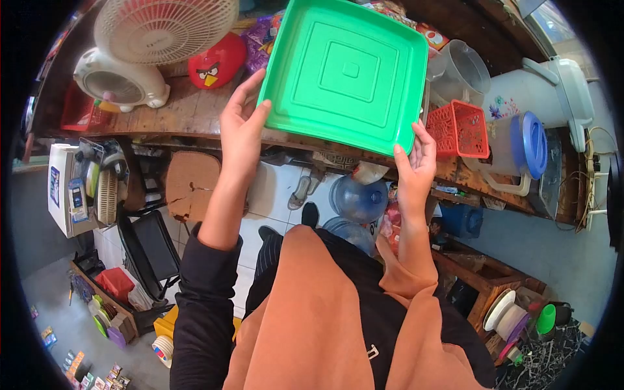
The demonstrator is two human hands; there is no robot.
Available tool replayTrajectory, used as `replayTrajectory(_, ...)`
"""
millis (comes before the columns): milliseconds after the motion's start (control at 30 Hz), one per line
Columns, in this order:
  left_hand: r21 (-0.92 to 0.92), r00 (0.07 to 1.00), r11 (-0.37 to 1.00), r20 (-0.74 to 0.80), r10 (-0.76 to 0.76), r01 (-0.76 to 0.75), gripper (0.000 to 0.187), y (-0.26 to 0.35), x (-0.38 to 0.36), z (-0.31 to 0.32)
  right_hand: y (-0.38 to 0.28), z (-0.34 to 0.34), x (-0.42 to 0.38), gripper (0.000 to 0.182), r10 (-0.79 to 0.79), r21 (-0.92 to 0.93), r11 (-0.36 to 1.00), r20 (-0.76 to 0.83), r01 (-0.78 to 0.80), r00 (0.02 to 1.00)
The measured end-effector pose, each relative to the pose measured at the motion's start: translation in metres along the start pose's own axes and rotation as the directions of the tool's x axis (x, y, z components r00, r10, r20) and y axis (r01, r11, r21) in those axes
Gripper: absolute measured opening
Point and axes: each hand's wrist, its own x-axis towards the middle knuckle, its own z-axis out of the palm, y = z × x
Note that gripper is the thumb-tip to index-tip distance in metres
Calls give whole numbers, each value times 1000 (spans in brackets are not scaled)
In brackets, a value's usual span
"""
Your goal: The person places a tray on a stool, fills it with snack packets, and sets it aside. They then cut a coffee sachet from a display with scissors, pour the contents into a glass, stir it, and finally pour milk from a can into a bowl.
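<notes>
Orange-brown cloth is draping nearest. Green plastic tray, squarish, shallow, glossy, ridged in nested squares, is hovering over wooden table; left hand is pinching its left edge, right hand its near-right corner.

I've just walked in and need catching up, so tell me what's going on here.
A person is holding a green square tray, with the left hand on its left side and the right hand at its near right corner. They have it at a wooden counter, with a white fan to the left and a red basket to the right.
</notes>
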Motion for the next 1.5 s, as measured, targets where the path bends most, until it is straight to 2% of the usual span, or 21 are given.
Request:
replayTrajectory(167, -251, 988, 968, -156, -22, -18, 43, 21, -24, 3, -7, 5, -7, 37, -83, -51, 995, 3, 83, 997)
replayTrajectory(300, -316, 977, 949, -197, -78, 12, 46, 25, -40, -4, -6, 10, -17, 35, -109, -14, 994, -52, 109, 993)
replayTrajectory(367, -319, 967, 948, -247, -62, -21, 48, 26, -56, -13, 1, 12, -26, 34, -264, -51, 964, -66, 261, 962)
replayTrajectory(433, -378, 942, 926, -318, -110, -19, 52, 21, -72, -18, 8, 21, -39, 31, -306, -72, 952, -124, 299, 944)
replayTrajectory(500, -312, 934, 947, -310, -179, 78, 59, 13, -94, -35, 13, 28, -60, 29, -387, -66, 921, -70, 383, 919)
replayTrajectory(567, -279, 897, 923, -278, -343, 267, 46, 3, -113, -59, 11, 38, -71, 31, -386, -38, 922, -4, 385, 923)
replayTrajectory(633, -302, 863, 908, -327, -385, 291, 41, -5, -124, -79, 7, 46, -76, 33, -415, 10, 910, 69, 415, 907)
replayTrajectory(700, -254, 840, 936, -427, -335, 244, 41, -15, -140, -100, 8, 57, -83, 33, -428, -85, 881, 281, 466, 859)
replayTrajectory(767, -210, 814, 955, -504, -289, 209, 42, -26, -161, -120, 9, 76, -94, 29, -428, -103, 871, 320, 480, 845)
replayTrajectory(833, -255, 712, 943, -621, -329, 213, 37, -37, -190, -144, 17, 96, -100, 28, -397, -131, 844, 501, 521, 769)
replayTrajectory(933, -304, 585, 927, -719, -375, 221, 37, -59, -237, -175, 34, 146, -103, 32, -243, -70, 908, 714, 412, 656)
replayTrajectory(1000, -398, 381, 893, -808, -450, 211, 36, -80, -269, -196, 53, 189, -108, 31, -94, -51, 964, 851, 259, 517)
replayTrajectory(1067, -440, 302, 870, -817, -490, 221, 36, -106, -296, -217, 84, 224, -120, 30, -18, -61, 983, 907, 174, 421)
replayTrajectory(1133, -472, 236, 852, -822, -518, 227, 35, -146, -307, -238, 117, 256, -132, 29, 242, -247, 969, 911, -27, 334)
replayTrajectory(1167, -483, 194, 807, -804, -562, 339, 36, -168, -309, -252, 133, 270, -142, 29, 238, -241, 970, 917, -30, 319)
replayTrajectory(1200, -483, 154, 758, -791, -592, 438, 36, -192, -306, -270, 152, 287, -149, 28, 285, -324, 946, 843, 8, 456)
replayTrajectory(1233, -444, 164, 785, -817, -552, 432, 34, -215, -296, -285, 172, 306, -154, 27, 306, -402, 915, 747, 34, 591)
replayTrajectory(1300, -385, 194, 819, -845, -498, 426, 32, -251, -274, -310, 223, 334, -156, 28, 344, -439, 899, 720, 12, 603)
replayTrajectory(1367, -266, 309, 888, -867, -390, 375, 32, -276, -246, -335, 273, 366, -147, 28, 381, -485, 874, 667, -15, 641)
replayTrajectory(1433, -267, 325, 889, -860, -394, 371, 33, -291, -226, -352, 314, 394, -133, 32, 364, -559, 802, 738, 212, 568)
replayTrajectory(1500, -294, 325, 857, -834, -447, 424, 35, -302, -217, -365, 324, 422, -118, 33, 512, -665, 684, 731, 302, 451)
